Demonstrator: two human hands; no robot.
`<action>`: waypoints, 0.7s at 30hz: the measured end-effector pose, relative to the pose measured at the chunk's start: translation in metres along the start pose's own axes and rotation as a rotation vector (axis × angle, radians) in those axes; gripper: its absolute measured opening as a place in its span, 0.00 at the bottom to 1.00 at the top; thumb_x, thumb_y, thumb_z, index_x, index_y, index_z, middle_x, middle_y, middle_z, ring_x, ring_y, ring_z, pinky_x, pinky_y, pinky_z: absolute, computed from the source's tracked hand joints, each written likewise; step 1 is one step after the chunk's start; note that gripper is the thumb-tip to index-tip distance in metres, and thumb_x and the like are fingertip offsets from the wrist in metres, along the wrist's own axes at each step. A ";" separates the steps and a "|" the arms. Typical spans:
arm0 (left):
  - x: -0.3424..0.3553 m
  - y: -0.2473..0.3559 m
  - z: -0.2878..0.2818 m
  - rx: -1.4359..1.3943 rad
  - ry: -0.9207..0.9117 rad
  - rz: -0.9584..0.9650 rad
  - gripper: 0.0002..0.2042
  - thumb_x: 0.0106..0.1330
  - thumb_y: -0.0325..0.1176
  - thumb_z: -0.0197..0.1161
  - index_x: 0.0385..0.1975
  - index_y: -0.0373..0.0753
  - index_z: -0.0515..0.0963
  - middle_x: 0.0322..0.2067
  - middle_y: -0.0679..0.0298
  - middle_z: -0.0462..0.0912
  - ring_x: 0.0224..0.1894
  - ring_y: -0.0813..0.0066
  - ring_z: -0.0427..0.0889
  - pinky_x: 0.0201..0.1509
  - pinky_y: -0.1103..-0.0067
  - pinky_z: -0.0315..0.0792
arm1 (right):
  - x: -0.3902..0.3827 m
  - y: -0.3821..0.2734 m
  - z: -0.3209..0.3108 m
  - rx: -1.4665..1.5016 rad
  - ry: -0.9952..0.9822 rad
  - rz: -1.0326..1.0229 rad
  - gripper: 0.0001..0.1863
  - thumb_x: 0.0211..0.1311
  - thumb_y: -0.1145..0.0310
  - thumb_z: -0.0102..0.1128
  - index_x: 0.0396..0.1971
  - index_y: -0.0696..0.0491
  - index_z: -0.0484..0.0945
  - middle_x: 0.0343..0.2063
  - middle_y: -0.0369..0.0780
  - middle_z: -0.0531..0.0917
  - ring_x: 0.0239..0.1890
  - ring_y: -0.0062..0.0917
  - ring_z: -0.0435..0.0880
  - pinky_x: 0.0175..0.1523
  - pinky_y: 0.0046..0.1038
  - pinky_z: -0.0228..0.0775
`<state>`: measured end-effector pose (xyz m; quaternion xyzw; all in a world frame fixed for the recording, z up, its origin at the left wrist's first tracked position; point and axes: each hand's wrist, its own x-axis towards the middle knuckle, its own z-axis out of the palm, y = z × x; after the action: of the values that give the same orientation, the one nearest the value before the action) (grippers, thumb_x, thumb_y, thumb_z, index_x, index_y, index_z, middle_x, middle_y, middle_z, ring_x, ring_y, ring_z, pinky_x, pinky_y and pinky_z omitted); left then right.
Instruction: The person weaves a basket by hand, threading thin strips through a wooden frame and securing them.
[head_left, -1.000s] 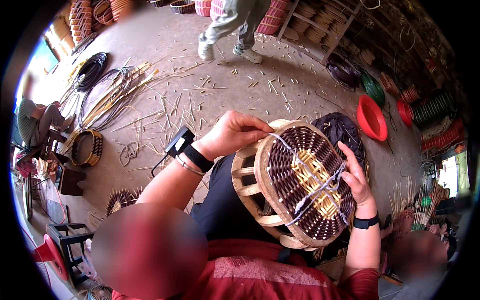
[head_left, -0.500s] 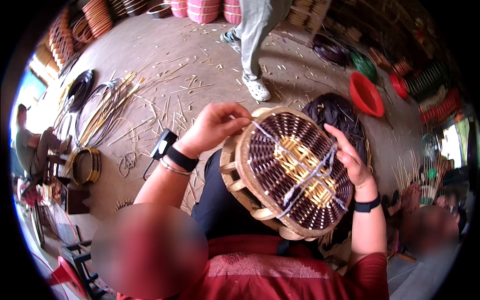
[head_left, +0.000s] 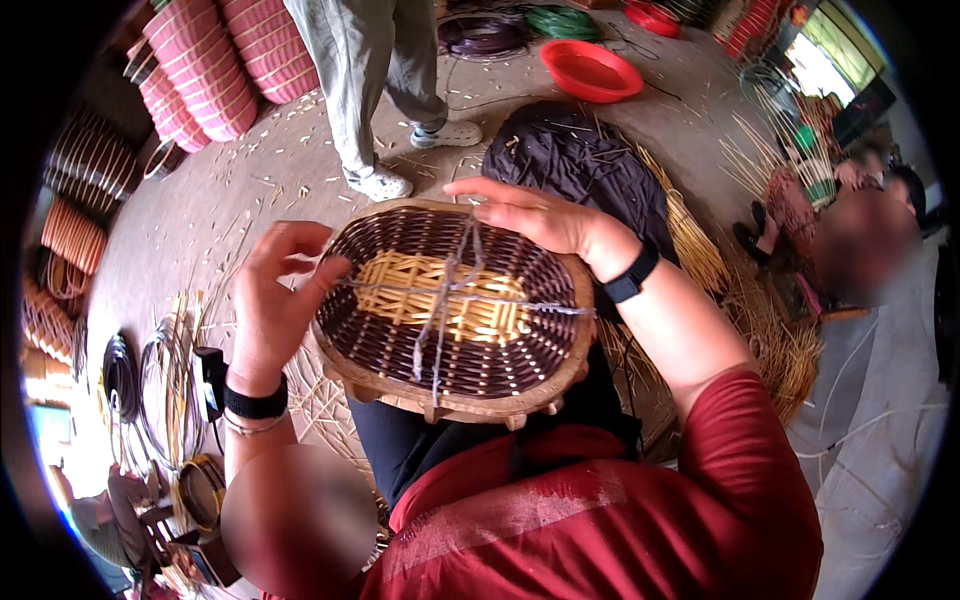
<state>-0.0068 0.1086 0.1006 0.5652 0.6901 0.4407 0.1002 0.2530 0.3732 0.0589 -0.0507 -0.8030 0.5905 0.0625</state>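
Note:
An oval woven basket (head_left: 380,325) of dark brown strands, with a pale yellow centre and a tan rim, is over my lap. Grey cord (head_left: 445,285) crosses it both ways, with loose ends around the crossing. My left hand (head_left: 275,300) is at the basket's left end, thumb towards the rim and fingers apart, near where the cord meets the edge. Across the far right rim lies my right hand (head_left: 555,220), its fingers stretched out and touching the basket. The underside of the basket is mostly hidden.
A person in grey trousers (head_left: 350,80) stands just beyond. Dark cloth (head_left: 575,160) and a straw bundle (head_left: 695,240) lie to the right, a red basin (head_left: 592,75) farther off. Pink baskets (head_left: 200,70) are stacked at far left; coiled strips (head_left: 120,375) lie at left.
My view has swung right. The basket has turned and tipped flatter, its long side now across me. My left hand's pinch at the rim has loosened; my right hand now reaches over the far rim.

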 end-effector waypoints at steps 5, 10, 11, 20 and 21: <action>0.024 0.055 0.048 0.026 -0.450 0.330 0.20 0.58 0.34 0.83 0.50 0.39 0.87 0.45 0.58 0.86 0.47 0.58 0.88 0.52 0.70 0.81 | 0.008 0.008 0.003 -0.122 0.324 -0.106 0.31 0.88 0.47 0.46 0.70 0.58 0.75 0.55 0.39 0.83 0.61 0.27 0.80 0.70 0.30 0.69; 0.021 0.053 0.055 0.058 -0.388 0.188 0.18 0.61 0.36 0.82 0.48 0.39 0.88 0.38 0.60 0.84 0.37 0.64 0.87 0.43 0.72 0.81 | -0.027 0.009 0.010 -0.030 0.664 -0.222 0.22 0.85 0.53 0.55 0.59 0.56 0.83 0.41 0.38 0.85 0.48 0.22 0.83 0.58 0.25 0.75; 0.021 0.050 0.055 0.033 -0.401 0.158 0.17 0.62 0.36 0.82 0.48 0.39 0.88 0.38 0.61 0.85 0.36 0.65 0.87 0.43 0.73 0.81 | -0.045 0.006 0.013 -0.036 0.627 -0.206 0.21 0.82 0.54 0.57 0.59 0.56 0.83 0.44 0.38 0.85 0.49 0.23 0.83 0.59 0.26 0.75; 0.031 0.045 0.052 -0.015 -0.491 0.058 0.13 0.67 0.29 0.78 0.48 0.36 0.87 0.36 0.66 0.85 0.35 0.80 0.84 0.41 0.77 0.80 | -0.121 0.009 0.048 -0.312 0.609 -0.193 0.24 0.56 0.63 0.70 0.54 0.55 0.82 0.60 0.46 0.79 0.63 0.36 0.80 0.71 0.36 0.70; 0.033 0.043 0.050 0.000 -0.511 0.061 0.13 0.66 0.29 0.78 0.48 0.37 0.86 0.36 0.66 0.85 0.35 0.80 0.84 0.41 0.77 0.80 | -0.121 0.009 0.048 -0.343 0.606 -0.206 0.24 0.56 0.64 0.70 0.53 0.55 0.82 0.59 0.46 0.79 0.63 0.37 0.80 0.71 0.36 0.70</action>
<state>0.0433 0.1614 0.1135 0.6788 0.6249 0.2865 0.2581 0.3649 0.3119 0.0315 -0.1519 -0.8362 0.3961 0.3475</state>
